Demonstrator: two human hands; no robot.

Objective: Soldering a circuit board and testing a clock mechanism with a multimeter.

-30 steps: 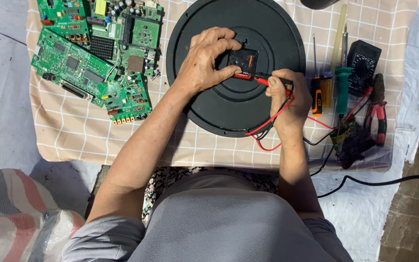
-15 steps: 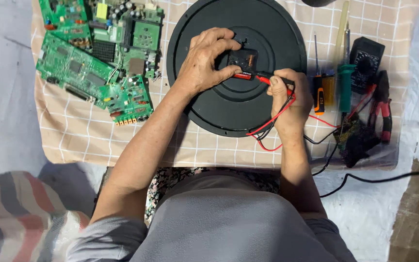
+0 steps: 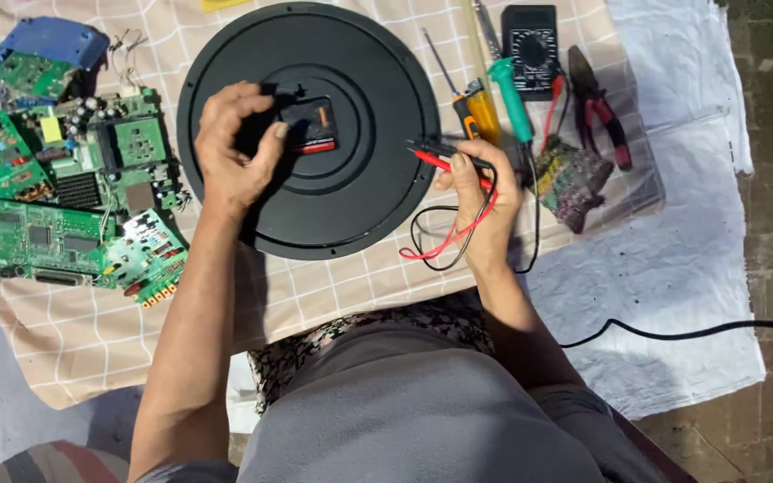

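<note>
the left hand (image 3: 236, 148) pinches the small black module (image 3: 310, 127) at the centre of the black disc (image 3: 378, 107); right hand (image 3: 483, 192) grips the probes (image 3: 431, 154). the module looks light, rigid, fragile; best held by its edges.

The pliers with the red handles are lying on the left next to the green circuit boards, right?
Not quite. The head view shows the red-handled pliers lying on the right, beside the black multimeter. The green circuit boards are on the left.
</note>
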